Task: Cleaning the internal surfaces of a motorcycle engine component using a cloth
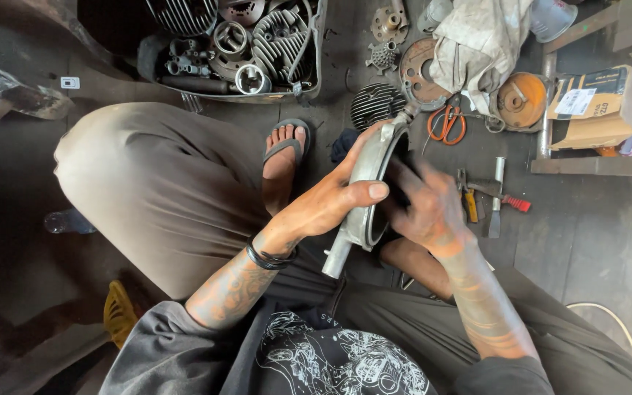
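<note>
The left hand [323, 205] grips a grey metal casing [369, 192], a rounded, dish-like cast part with a short tube sticking out at its lower end; the thumb lies flat across the casing's outer face and the fingers wrap over its upper rim, with the tattooed forearm rising from below and black bands at the wrist. The right hand [426, 208] sits just right of the casing, palm turned toward its hollow side, but it is smeared by motion blur, so whether its fingers clasp anything cannot be told. The casing is held on edge above the person's lap, its inner face hidden. Beyond the casing lie orange-handled scissors [446, 124]; to its right, a hammer [493, 197], partly covered by the right hand.
</note>
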